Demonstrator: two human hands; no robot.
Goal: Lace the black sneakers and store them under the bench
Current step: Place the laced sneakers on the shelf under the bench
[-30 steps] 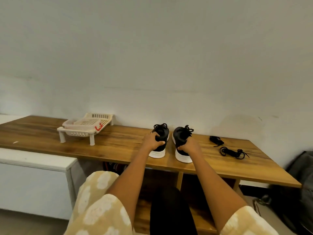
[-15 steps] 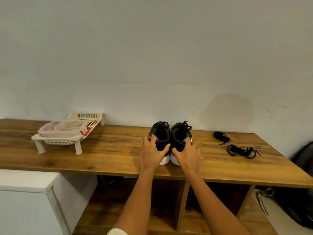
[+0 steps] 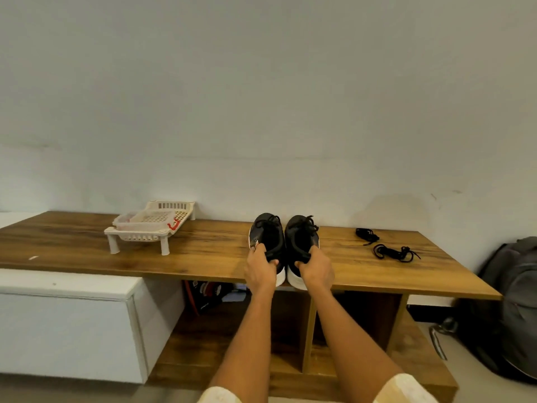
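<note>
- We find two black sneakers side by side at the front edge of the bench [image 3: 180, 257], toes toward the wall, white heels at or just over the edge.
- The left hand [image 3: 259, 271] holds the left sneaker [image 3: 268, 238] at the heel collar; its fingers are clamped on the collar, thumb on the inner side.
- The right hand [image 3: 316, 270] holds the right sneaker [image 3: 302, 235] the same way, fingers closed on the heel collar.
- Both sneakers show laces across the top. We cannot tell whether the lacing is complete.
- The two shoes touch or nearly touch along their inner sides.
- Two loose black laces lie on the benchtop to the right, well apart from the sneakers: a small bundle [image 3: 366, 235] nearer the wall and a larger tangle [image 3: 393, 253] nearer the front.
- A white plastic rack [image 3: 149, 228] on short legs stands on the bench to the left, with a red clip on its right edge.
- Under the benchtop we note open compartments split by an upright divider [image 3: 308, 330]. Dark items sit in the left compartment; we cannot identify them.
- A white cabinet [image 3: 69, 324] stands in front of the bench on the left.
- A grey backpack [image 3: 514, 301] rests on the floor at the right end of the bench.
</note>
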